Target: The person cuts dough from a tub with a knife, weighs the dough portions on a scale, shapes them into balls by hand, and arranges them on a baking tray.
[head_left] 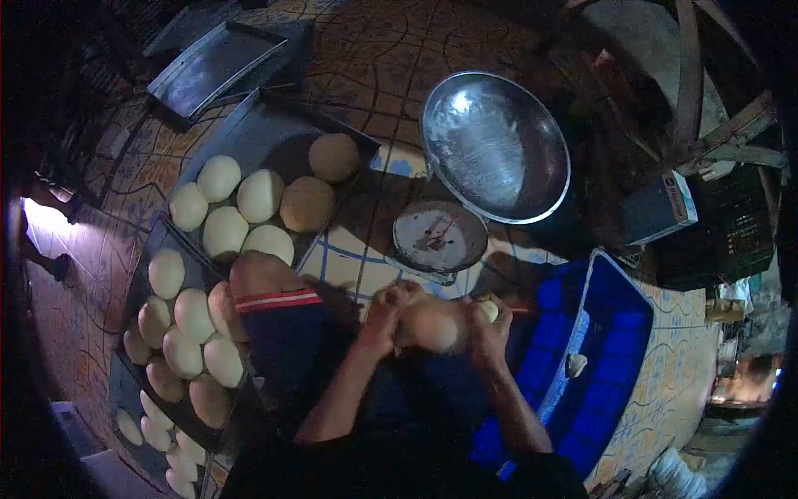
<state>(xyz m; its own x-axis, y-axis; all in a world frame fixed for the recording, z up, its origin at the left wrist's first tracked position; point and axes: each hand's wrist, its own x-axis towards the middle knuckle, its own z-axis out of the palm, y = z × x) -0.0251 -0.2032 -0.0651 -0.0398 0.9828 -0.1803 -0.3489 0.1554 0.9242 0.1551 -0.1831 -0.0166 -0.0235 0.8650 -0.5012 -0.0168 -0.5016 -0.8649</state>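
A large pale dough ball (436,327), blurred by motion, is between my two hands above my lap. My left hand (386,318) is closed around its left side. At its right side, my right hand (490,334) has curled fingers and also holds a small pale lump of dough (488,311). Just beyond my hands stands a round dial scale (439,238) with a stained pan. Several similar dough balls (260,196) rest on metal trays (223,133) to my left.
A wide shiny metal bowl (497,148) leans behind the scale. To my right is a blue plastic tub (615,333), with a small pale lump (575,364) on its rim. A bare metal tray (218,71) lies farther back. At right are a box (665,208) and dark crates (731,224).
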